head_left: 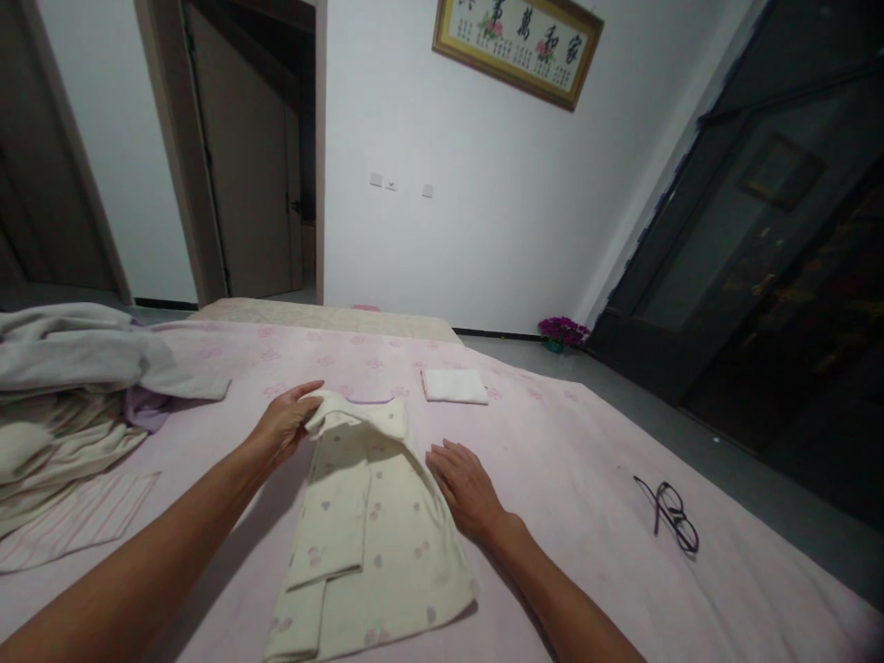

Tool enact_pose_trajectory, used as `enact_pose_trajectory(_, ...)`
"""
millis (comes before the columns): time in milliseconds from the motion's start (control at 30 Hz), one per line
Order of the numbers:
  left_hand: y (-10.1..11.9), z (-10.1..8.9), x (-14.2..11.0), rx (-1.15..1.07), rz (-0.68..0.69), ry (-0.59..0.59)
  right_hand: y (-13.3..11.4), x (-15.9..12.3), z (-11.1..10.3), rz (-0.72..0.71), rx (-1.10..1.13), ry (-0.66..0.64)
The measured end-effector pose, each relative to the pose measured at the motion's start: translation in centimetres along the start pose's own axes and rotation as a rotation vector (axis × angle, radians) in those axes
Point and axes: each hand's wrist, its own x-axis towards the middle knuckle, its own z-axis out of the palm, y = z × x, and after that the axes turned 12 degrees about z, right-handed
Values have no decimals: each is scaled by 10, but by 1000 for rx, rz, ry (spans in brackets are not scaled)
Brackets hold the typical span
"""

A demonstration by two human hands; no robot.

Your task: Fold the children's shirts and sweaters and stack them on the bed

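Note:
A cream garment (373, 525) with small pink and grey prints lies partly folded on the pink bed sheet (566, 460) in front of me. My left hand (283, 425) grips the garment's upper left corner near the purple-trimmed collar, lifting the fabric a little. My right hand (464, 488) lies flat with fingers stretched out, pressing on the garment's right edge.
A small folded white cloth (454, 385) lies beyond the garment. A heap of grey and cream laundry (69, 387) and a striped cloth (83, 516) are at the left. Black glasses (671, 514) rest at the right. Beyond the bed are a doorway, floor and a flower pot (563, 331).

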Motion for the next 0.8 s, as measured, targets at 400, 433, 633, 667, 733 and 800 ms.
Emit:
enact_pose_trajectory(400,1,-13,5,49,33,19,-65,-17,-8,-23,68,-204)
enact_pose_trajectory(433,1,-11,3,45,39,11,-71,-18,-5,4,61,-213)
enact_pose_trajectory(633,14,11,-21,178,215,-140,-93,-13,3,71,54,-193)
enact_pose_trajectory(667,15,16,-30,245,260,-198,-92,-10,1,68,72,-186)
enact_pose_trajectory(733,11,24,-53,407,372,-354,-86,1,-4,106,149,-157)
enact_pose_trajectory(800,1,32,-79,586,502,-557,-73,20,-6,190,286,-116)
